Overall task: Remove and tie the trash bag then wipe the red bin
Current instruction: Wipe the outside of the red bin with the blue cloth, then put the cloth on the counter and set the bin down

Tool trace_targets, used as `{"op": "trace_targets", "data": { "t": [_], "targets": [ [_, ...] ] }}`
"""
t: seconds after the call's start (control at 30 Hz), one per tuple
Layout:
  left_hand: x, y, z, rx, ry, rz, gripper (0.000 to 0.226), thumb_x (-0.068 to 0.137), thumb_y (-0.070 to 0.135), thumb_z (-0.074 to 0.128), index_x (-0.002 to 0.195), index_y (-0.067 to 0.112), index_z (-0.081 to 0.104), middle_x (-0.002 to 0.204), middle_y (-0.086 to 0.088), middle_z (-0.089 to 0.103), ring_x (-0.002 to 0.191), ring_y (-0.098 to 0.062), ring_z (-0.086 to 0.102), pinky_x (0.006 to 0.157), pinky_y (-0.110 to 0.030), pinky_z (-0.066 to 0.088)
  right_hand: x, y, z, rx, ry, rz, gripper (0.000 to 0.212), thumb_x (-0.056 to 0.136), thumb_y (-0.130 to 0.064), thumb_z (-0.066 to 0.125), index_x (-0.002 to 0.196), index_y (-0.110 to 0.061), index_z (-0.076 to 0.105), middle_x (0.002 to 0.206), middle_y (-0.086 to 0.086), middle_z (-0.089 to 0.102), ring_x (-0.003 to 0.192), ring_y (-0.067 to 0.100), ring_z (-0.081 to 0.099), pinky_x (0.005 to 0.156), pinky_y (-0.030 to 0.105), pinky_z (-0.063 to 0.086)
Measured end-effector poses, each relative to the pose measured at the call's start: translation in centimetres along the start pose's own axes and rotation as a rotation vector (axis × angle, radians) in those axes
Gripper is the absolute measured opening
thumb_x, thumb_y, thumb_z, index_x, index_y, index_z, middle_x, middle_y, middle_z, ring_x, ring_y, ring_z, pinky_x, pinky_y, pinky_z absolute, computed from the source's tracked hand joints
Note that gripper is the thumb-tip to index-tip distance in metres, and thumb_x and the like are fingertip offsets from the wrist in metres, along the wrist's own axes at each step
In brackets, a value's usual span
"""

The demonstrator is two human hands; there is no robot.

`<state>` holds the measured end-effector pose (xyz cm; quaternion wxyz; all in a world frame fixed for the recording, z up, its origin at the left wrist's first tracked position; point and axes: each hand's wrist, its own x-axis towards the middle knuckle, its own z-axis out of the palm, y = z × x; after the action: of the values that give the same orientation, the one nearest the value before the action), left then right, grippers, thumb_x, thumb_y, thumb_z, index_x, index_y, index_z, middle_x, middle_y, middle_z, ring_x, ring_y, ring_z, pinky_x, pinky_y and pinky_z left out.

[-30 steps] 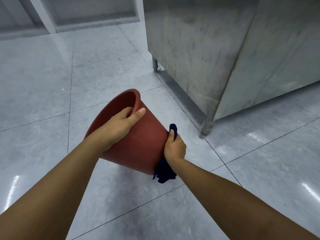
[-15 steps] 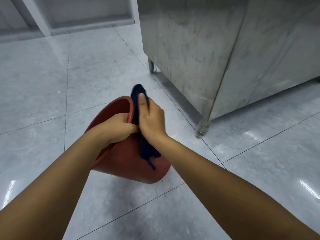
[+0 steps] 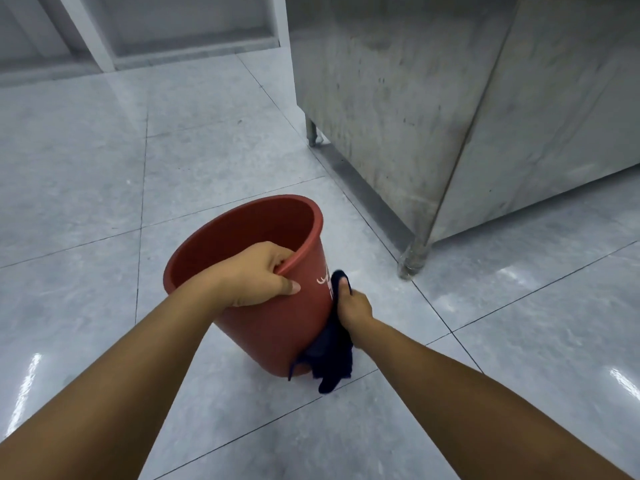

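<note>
The red bin (image 3: 270, 327) is nearly upright above the tiled floor, mouth open toward me, with no bag inside and white lettering on its right side. My left hand (image 3: 256, 275) grips the near rim, fingers inside and thumb outside. My right hand (image 3: 353, 303) holds a dark blue cloth (image 3: 332, 355) against the bin's right outer wall; the cloth hangs down past the bin's base. No trash bag is in view.
A stainless steel cabinet (image 3: 433, 98) on short legs stands to the right, its nearest foot (image 3: 410, 263) close to the bin. Grey glossy floor tiles (image 3: 86, 188) spread out to the left and front. A white frame and wall base run along the back.
The bin swung from lying tilted with its mouth to the left to nearly upright. My right hand moved the cloth from the rim down to the bin's right side.
</note>
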<state>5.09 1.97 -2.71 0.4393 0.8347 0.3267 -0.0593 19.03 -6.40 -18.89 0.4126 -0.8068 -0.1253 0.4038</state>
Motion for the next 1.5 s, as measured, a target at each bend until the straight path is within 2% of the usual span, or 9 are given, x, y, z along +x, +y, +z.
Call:
{"op": "trace_targets", "data": {
  "t": [0.13,0.3,0.5,0.7,0.8,1.0,1.13,1.33,1.5],
  "targets": [
    [0.4,-0.2,-0.1,0.278,0.015,0.051,0.014,0.081,0.017,0.068,0.091,0.025,0.071,0.086,0.007,0.074,0.08,-0.01,0.069,0.077,-0.034,0.058,0.3,1.3,-0.3,0.147,0.117,0.108,0.063,0.099,-0.049,0.026,0.118,0.001,0.058,0.118,0.019,0.061,0.098,0.032,0.056,0.085,0.036,0.046],
    [0.2,-1.6,-1.3,0.517,0.07,-0.025,0.018,0.079,0.017,0.067,0.085,0.033,0.07,0.077,0.014,0.066,0.079,-0.014,0.064,0.07,-0.03,0.053,0.4,-1.2,-2.5,0.075,0.21,-0.232,0.057,0.099,-0.049,0.026,0.104,-0.003,0.06,0.09,0.004,0.058,0.085,0.021,0.052,0.073,0.028,0.035],
    [0.0,-3.6,-1.9,0.722,0.201,-0.12,0.021,0.079,0.013,0.059,0.093,0.024,0.071,0.086,0.004,0.069,0.083,-0.02,0.064,0.073,-0.034,0.054,-0.3,-4.5,-4.3,-0.144,0.305,-0.431,0.051,0.1,-0.045,0.029,0.128,-0.013,0.056,0.15,0.01,0.033,0.14,0.028,0.025,0.115,0.047,0.02],
    [0.2,-5.6,-1.9,0.706,0.191,-0.186,0.026,0.084,0.011,0.057,0.103,0.02,0.072,0.097,-0.001,0.072,0.089,-0.022,0.063,0.084,-0.03,0.047,-1.4,-8.6,-5.6,-0.052,0.286,-0.575,0.052,0.099,-0.049,0.029,0.091,-0.006,0.058,0.089,0.011,0.052,0.083,0.025,0.053,0.079,0.041,0.043],
    [0.7,-4.0,-3.7,0.435,0.072,-0.214,0.056,0.076,0.024,0.071,0.13,0.028,0.057,0.126,0.004,0.061,0.116,-0.02,0.057,0.094,-0.026,0.043,-2.0,-10.9,-6.6,0.017,0.177,-0.597,0.053,0.099,-0.049,0.032,0.104,-0.004,0.06,0.09,0.009,0.065,0.087,0.027,0.06,0.082,0.041,0.049],
    [2.5,6.6,-8.4,0.202,0.42,0.256,0.081,0.083,0.022,0.066,0.149,0.035,0.022,0.16,0.003,0.013,0.14,-0.02,0.032,0.11,-0.033,0.033,-5.7,-18.5,-9.9,-0.283,-0.103,-0.79,0.031,0.098,-0.043,0.04,0.108,-0.026,0.064,0.09,-0.012,0.067,0.082,0.0,0.063,0.072,0.016,0.048],
    [1.1,15.9,-14.3,0.375,0.186,0.328,0.064,0.081,0.012,0.066,0.139,0.03,0.043,0.137,-0.002,0.053,0.123,-0.02,0.051,0.097,-0.029,0.044,-11.7,-26.6,-13.0,-0.376,-0.249,-0.806,0.017,0.099,-0.034,0.043,0.098,-0.032,0.06,0.087,-0.021,0.063,0.073,-0.019,0.059,0.065,0.002,0.042],
    [-6.5,30.2,-25.7,0.482,0.147,0.318,0.041,0.082,0.007,0.061,0.119,0.026,0.066,0.111,0.0,0.071,0.1,-0.019,0.063,0.087,-0.032,0.051,-24.5,-39.3,-19.6,-0.254,-0.292,-0.69,0.043,0.089,-0.022,0.065,0.129,-0.024,0.051,0.114,-0.005,0.066,0.104,0.011,0.063,0.087,0.026,0.052],
    [-13.5,41.7,-35.3,0.504,0.023,0.275,0.025,0.08,0.014,0.067,0.102,0.025,0.074,0.094,0.004,0.073,0.089,-0.016,0.064,0.08,-0.033,0.054,-34.4,-48.1,-28.0,-0.43,-0.205,-0.511,0.048,0.075,-0.016,0.07,0.111,-0.031,0.041,0.088,-0.001,0.062,0.078,0.016,0.064,0.055,0.024,0.05]
  ]
}}
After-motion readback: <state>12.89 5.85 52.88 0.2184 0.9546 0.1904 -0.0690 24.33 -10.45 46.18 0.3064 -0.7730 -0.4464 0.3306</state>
